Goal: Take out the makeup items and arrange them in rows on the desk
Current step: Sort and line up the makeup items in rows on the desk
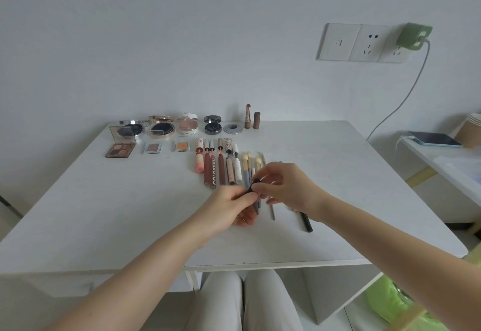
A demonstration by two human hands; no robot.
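Over the middle of the white desk, my left hand and my right hand both pinch a small black makeup item. Its lower part is hidden by my fingers. Behind them lies a row of lip tubes and small brushes, partly covered by my right hand. Open compacts line the back edge, with an eyeshadow palette and two small pans in front. A black pen-like stick lies under my right wrist.
Two upright lipsticks stand at the back of the desk. A wall socket holds a green charger. To the right, a side table carries a phone. A green bag sits on the floor at lower right.
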